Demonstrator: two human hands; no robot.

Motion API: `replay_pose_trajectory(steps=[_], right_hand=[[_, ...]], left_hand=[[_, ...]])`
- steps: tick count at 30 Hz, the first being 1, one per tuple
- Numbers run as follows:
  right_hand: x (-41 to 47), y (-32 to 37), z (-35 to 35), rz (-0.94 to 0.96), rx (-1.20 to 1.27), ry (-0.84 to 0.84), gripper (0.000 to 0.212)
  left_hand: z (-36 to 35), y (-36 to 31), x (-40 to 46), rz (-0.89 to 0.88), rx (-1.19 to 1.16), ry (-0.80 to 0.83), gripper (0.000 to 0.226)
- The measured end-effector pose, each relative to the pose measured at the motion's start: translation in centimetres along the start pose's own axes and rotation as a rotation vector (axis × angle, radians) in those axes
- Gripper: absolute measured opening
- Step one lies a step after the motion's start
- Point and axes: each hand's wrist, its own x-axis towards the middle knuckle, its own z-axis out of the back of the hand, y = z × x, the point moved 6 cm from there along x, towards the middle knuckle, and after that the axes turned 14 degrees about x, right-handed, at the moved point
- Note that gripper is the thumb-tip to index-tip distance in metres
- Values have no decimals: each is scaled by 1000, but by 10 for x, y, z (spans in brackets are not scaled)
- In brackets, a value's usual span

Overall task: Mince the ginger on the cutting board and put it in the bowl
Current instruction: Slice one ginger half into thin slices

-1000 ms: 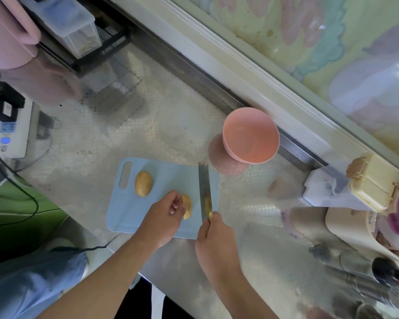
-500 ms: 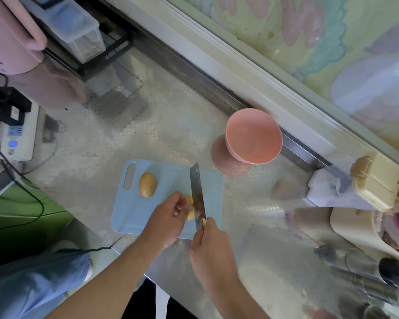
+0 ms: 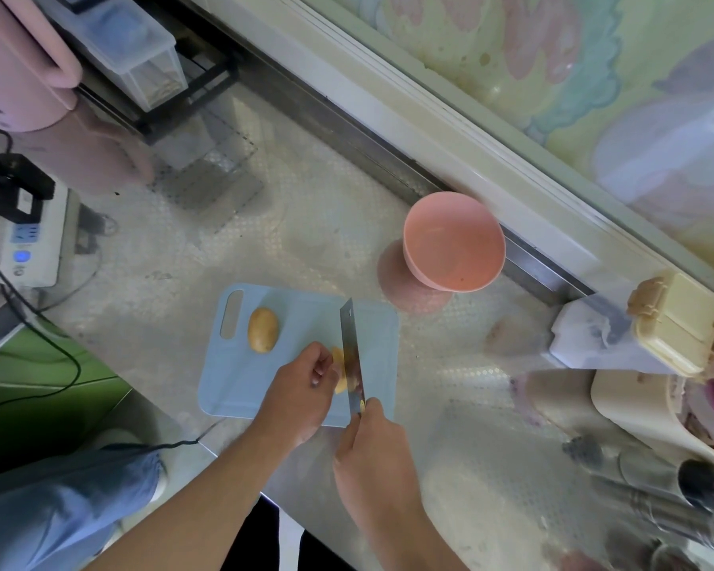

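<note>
A person's right hand (image 3: 374,451) grips the handle of a knife (image 3: 352,356), fingers curled round it, the blade standing on edge against a yellow piece of ginger (image 3: 338,366). The left hand (image 3: 304,389), fingers curled, pins that piece against the blade from the left; both hands work over the near edge of a blue board (image 3: 297,323). A second, whole ginger piece (image 3: 262,329) lies on the board, beyond and to the left of the left hand, next to the board's handle slot. The pink bowl (image 3: 454,241) stands on the counter (image 3: 223,249) beyond and to the right of the knife tip, clear of the board. Farther right of the right hand sits a cream lidded box (image 3: 672,323); far to the left, a white power strip (image 3: 32,245) with black cables.
</note>
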Motion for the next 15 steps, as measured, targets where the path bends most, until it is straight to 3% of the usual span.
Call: replay_pose_trajectory(steps=[15], right_hand=[[11,-7,-5,-67,-39,33,9]], left_hand=[[3,-3,3,-16,18,15,19]])
